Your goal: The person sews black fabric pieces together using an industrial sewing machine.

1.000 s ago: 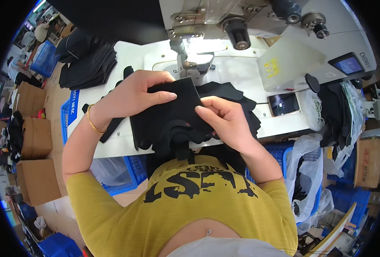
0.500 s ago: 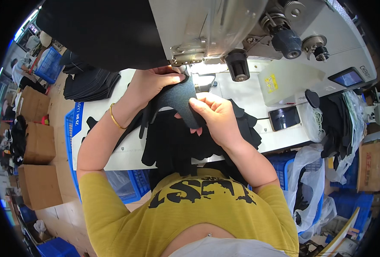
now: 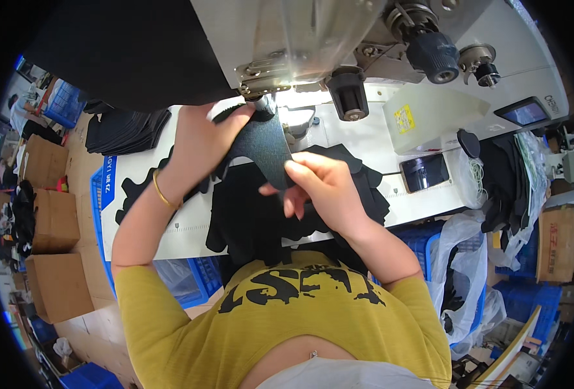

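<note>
Wht tbl (image 3: 433,200); L hand (image 3: 201,141) + R hand (image 3: 329,188); holding dk cloth (image 3: 265,142)

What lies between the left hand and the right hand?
In the head view, a dark fabric piece spans the gap from left hand to right hand.

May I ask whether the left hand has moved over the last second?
Yes: judged against the sewing machine's metal post, the left hand has moved forward, away from the wearer, and now appears close beside it.
</note>
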Demonstrator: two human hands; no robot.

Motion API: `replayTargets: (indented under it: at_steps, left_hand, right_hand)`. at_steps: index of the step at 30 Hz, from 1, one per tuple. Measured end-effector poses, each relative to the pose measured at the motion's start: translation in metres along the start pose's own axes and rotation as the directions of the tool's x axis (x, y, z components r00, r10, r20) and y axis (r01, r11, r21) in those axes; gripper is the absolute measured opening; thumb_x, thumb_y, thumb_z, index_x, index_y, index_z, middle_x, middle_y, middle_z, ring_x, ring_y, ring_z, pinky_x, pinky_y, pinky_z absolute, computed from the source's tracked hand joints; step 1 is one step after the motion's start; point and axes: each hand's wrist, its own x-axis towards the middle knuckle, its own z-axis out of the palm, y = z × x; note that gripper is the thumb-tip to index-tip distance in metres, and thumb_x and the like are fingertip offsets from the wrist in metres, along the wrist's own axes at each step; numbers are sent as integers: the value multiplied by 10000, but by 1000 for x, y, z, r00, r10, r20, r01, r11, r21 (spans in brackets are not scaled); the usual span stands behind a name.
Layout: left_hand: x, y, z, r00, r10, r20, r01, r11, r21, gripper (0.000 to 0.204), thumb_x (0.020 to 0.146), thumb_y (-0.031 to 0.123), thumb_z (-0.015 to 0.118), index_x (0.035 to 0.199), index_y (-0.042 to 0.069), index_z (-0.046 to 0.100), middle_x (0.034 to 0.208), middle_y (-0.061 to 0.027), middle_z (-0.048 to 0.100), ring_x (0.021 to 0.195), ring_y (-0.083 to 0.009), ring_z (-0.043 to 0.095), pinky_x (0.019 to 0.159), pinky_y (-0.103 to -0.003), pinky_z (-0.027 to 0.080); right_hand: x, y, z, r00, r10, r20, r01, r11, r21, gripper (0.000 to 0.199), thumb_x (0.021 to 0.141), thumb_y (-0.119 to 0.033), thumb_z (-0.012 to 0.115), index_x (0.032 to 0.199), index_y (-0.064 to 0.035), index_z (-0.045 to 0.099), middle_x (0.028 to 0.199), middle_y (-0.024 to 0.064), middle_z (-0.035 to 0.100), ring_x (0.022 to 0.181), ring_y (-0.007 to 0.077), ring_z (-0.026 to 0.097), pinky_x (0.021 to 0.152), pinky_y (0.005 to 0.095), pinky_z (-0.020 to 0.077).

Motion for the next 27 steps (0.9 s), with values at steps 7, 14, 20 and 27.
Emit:
replayTargets:
  at_steps: [7, 14, 20, 27]
  left_hand:
    - [-57, 7, 1, 628, 749, 212, -771, 563, 298, 243, 728, 40, 696, 972, 35, 687, 1027, -110, 673, 714, -205, 611, 654, -322, 487]
    - [-43, -15, 12, 620, 772, 143, -772, 566, 289, 313, 700, 94, 664, 995, -10, 685, 1055, -133, 675, 741, -189, 648, 605, -268, 548]
    - [-27, -25, 18, 679, 733, 47, -709, 638, 302, 342, 670, -20, 666, 1009, 25, 662, 1009, -100, 676, 822, -227, 687, 670, -287, 586]
    - [-11, -33, 24, 701, 713, 5, -666, 652, 362, 326, 679, -58, 679, 995, 21, 654, 966, -77, 666, 814, -199, 684, 666, -270, 580]
  right_hand:
    - [-9, -1, -7, 998, 54, 40, -49, 993, -111, 289, 1003, -247, 507, 880, -15, 630, 730, 88, 704, 486, 55, 563, 434, 179, 409]
    - [19, 8, -5, 996, -87, 20, 88, 995, -56, 283, 1004, -232, 506, 891, -5, 631, 699, 90, 689, 466, 63, 552, 415, 185, 401]
    - [25, 5, 1, 994, -110, 3, 110, 992, -56, 256, 993, -201, 507, 927, 9, 640, 714, 93, 695, 473, 65, 554, 422, 188, 408]
    - [17, 6, 3, 998, -60, 18, 62, 993, -96, 247, 984, -184, 515, 924, 12, 652, 726, 83, 700, 481, 60, 553, 431, 186, 408]
